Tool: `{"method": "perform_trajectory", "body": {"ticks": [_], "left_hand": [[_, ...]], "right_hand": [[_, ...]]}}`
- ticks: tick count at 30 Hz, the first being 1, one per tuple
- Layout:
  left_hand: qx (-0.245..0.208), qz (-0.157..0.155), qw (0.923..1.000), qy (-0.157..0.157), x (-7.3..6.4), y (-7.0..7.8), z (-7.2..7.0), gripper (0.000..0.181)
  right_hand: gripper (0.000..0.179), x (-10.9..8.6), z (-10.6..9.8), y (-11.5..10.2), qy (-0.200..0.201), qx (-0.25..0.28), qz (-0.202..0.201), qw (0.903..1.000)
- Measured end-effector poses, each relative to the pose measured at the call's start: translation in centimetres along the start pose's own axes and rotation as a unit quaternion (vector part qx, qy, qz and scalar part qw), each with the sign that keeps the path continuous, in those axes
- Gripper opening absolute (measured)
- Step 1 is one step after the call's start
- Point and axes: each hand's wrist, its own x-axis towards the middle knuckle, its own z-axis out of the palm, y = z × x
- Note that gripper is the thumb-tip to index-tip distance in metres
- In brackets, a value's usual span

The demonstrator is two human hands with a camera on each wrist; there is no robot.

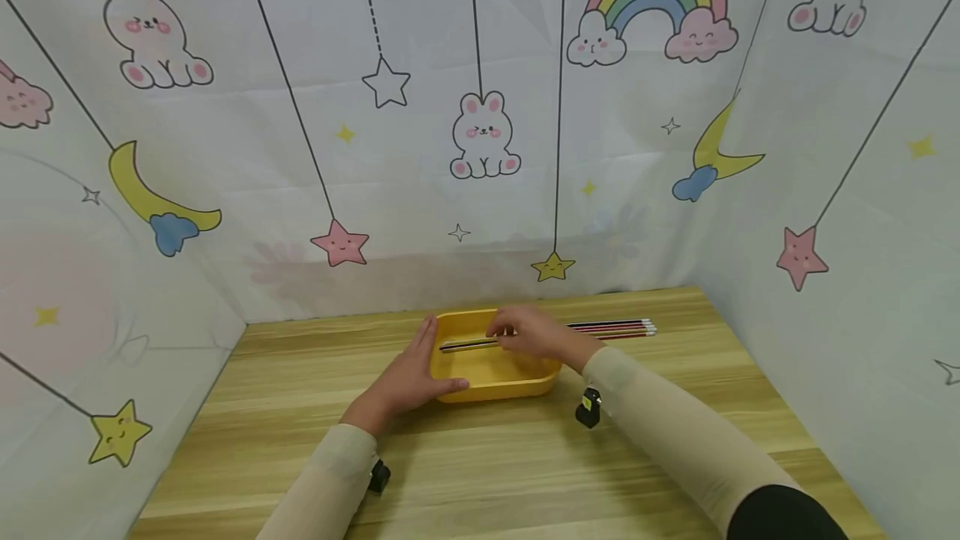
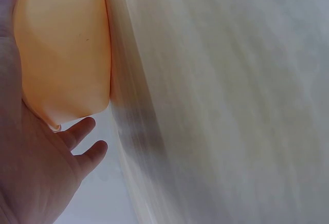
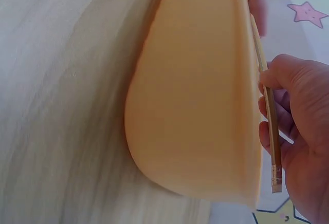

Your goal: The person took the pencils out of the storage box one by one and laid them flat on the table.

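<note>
A yellow plastic tray (image 1: 491, 388) with rounded corners sits on the table. My left hand (image 1: 401, 377) is spread along its left end, fairly straight fingers on the far side and thumb along the near rim. In the left wrist view, two fingers (image 2: 91, 154) extend past the tray's end wall. Over the tray, my right hand (image 1: 536, 332) pinches a pencil (image 1: 468, 346) between thumb and fingers. The right wrist view shows the eraser end of this pencil (image 3: 274, 142) pointing back beneath the palm, its shaft running along the rim.
Several pencils (image 1: 618, 327) lie side by side on the wood-grain table (image 1: 480, 465), right of the tray and partly behind the right hand. A white printed cloth (image 1: 420, 190) stands as a wall behind and at both sides.
</note>
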Motion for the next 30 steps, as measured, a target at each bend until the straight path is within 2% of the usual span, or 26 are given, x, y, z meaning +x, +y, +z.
{"method": "perform_trajectory", "body": {"ticks": [14, 30], "left_hand": [[-0.008, -0.002, 1.0, 0.002, 0.0, -0.1, 0.0, 0.138], [0.001, 0.006, 1.0, -0.001, -0.3, 0.2, -0.2, 0.139]], "right_hand": [[0.023, -1.9, -2.7, 0.8, 0.0, 0.019, 0.016, 0.9997], [0.018, -5.2, -5.1, 1.5, 0.013, 0.018, -0.001, 0.9997]]}}
